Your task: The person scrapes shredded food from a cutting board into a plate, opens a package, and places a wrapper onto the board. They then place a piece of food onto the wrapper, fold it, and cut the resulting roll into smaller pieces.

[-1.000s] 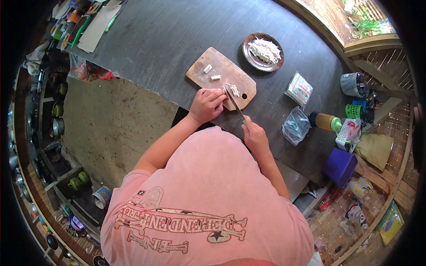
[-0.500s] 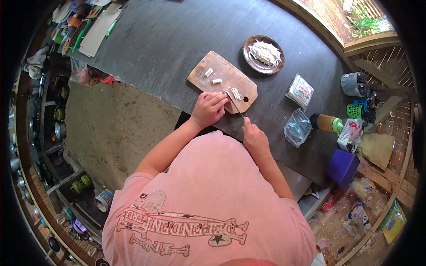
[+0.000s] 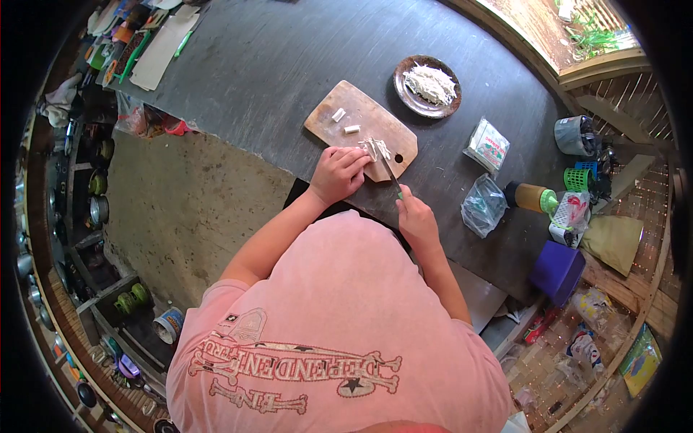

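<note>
Right hand [image 3: 416, 220] gripping knife [image 3: 390, 172] at cutting board [image 3: 369, 115]

The right hand is closed round the knife's handle; the blade is over the board beside white strips [image 3: 384, 149]. The left hand [image 3: 337, 174] has its fingers bunched at the board's near side; whether they grip a piece cannot be told. Two white pieces [image 3: 351, 129] lie farther up the board. On the tabletop [image 3: 274, 86], a brown plate [image 3: 406, 103] holds white shreds [image 3: 431, 84].

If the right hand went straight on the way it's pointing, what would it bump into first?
Leaving aside the knife it holds, the right hand would probably meet the near edge of the cutting board first. It might pass above, though; height is hard to judge.
</note>
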Motion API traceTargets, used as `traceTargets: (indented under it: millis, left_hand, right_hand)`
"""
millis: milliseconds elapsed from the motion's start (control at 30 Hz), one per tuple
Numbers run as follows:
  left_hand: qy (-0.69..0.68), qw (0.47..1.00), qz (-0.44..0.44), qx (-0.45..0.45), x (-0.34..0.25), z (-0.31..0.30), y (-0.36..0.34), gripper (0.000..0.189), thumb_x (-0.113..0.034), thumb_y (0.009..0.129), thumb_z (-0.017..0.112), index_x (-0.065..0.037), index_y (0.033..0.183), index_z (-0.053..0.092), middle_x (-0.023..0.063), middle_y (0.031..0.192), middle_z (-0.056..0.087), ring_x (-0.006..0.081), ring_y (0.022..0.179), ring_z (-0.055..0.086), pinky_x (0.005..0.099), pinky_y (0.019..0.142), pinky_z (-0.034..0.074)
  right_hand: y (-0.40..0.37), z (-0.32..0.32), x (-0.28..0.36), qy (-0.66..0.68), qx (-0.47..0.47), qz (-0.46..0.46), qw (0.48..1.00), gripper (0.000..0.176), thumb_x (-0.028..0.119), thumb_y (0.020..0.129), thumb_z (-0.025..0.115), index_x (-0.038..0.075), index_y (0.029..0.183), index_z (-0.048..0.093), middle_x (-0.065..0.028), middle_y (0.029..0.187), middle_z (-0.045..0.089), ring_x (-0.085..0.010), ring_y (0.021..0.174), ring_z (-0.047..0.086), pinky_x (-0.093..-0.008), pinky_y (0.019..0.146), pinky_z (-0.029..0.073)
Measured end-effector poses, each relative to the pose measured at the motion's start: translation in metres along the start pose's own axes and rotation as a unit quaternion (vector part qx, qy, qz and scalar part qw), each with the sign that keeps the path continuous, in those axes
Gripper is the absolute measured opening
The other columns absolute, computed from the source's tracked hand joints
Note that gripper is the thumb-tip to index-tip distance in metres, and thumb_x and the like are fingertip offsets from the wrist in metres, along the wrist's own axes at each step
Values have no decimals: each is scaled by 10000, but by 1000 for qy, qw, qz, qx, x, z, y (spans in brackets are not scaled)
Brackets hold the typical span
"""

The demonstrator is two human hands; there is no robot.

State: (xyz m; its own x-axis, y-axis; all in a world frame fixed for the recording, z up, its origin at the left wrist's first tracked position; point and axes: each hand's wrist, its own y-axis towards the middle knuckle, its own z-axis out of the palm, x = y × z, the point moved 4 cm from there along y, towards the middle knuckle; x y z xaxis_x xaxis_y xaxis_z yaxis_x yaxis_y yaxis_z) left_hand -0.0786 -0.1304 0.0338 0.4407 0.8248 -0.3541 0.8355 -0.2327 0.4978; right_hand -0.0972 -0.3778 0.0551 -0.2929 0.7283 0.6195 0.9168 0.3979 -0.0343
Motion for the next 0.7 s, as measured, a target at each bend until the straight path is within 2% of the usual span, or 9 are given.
traceTargets:
  millis: [67,467,700]
  left_hand:
    - [4,1000,-2,3,0,1,-1,333,-168,913,772,-168,1247,773,-22,1308,749,163,1258,701,419,1083,487]
    - [5,1000,-2,-6,-1,0,0,292,-160,910,776,-164,1202,775,-26,1293,754,158,1243,707,415,1081,487]
    - [6,1000,0,-6,0,1,-1,285,-165,907,785,-157,1191,772,-19,1286,755,166,1238,709,420,1076,489]
  right_hand:
    - [-1,-5,0,54,-3,13,998,403,102,1047,708,17,1439,676,-260,944,735,-474,878,725,-537,775,568]
    - [-7,-1,-7,47,10,-48,998,383,90,1041,719,-22,1404,670,-256,916,735,-463,850,727,-530,753,569]
    - [-6,-2,-7,40,22,-39,998,388,85,1037,727,-15,1408,669,-246,938,739,-457,863,728,-534,753,567]
